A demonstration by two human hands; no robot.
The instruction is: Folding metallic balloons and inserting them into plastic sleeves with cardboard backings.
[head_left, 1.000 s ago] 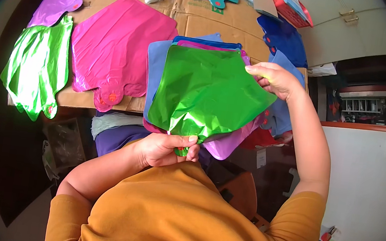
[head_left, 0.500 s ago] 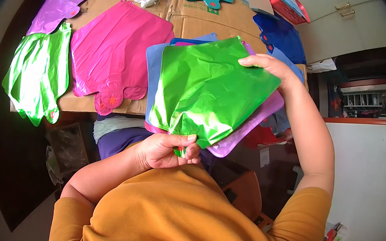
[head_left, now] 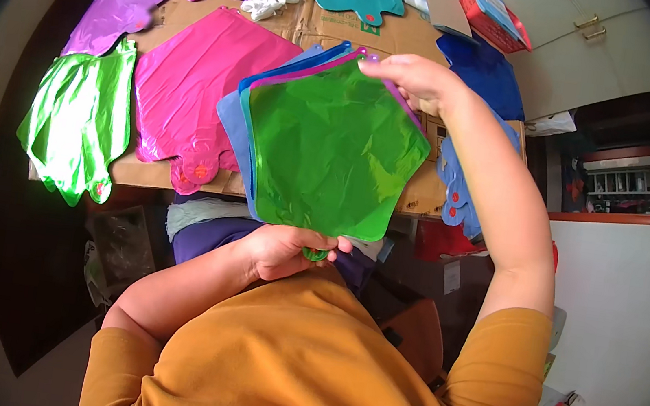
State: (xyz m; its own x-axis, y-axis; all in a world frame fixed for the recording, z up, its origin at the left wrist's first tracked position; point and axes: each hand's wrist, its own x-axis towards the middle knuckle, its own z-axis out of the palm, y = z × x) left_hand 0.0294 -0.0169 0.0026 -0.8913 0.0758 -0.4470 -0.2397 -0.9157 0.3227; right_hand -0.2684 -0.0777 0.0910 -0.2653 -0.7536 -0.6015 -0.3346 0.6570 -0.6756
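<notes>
Green foil star balloon on top of a fanned stack, held up over the cardboard-covered table.
Left hand pinched shut on the stack's necks at the bottom; right hand gripped the top edge. Blue and purple balloons sat directly behind.

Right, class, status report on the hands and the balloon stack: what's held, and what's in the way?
Left hand grips stack's necks. Right hand pinches top edge. Green balloon in front, flat, held above table. Nothing in the way.
</notes>
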